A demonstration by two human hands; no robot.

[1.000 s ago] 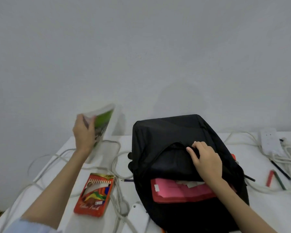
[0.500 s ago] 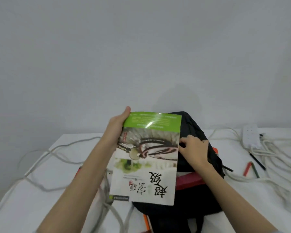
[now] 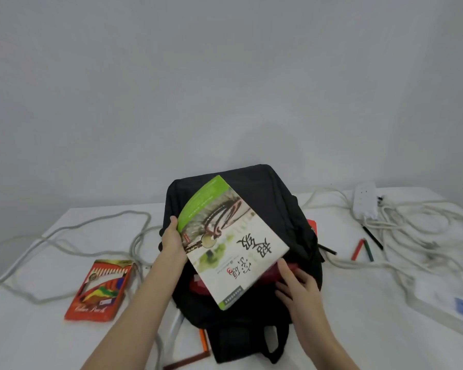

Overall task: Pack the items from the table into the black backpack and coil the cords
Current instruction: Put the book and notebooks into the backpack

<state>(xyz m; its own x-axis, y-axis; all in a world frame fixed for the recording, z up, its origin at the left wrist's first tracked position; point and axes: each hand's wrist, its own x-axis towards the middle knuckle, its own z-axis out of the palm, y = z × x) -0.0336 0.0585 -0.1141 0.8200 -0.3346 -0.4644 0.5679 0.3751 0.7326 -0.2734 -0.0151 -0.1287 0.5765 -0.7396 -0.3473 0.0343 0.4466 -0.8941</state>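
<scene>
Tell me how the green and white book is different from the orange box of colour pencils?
The green and white book is held up over the black backpack by the left hand, while the orange box of colour pencils lies flat on the white table. The book looks bigger than the box. The book's cover has large black writing; the box shows pencils. Both are flat rectangles, and neither is inside the backpack yet.

Book (image 3: 225,241) over backpack (image 3: 273,198); pencil box (image 3: 99,289) lies left.

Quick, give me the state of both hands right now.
Left hand: holding the book by its edge.
Right hand: open, fingers at the backpack opening.
</scene>
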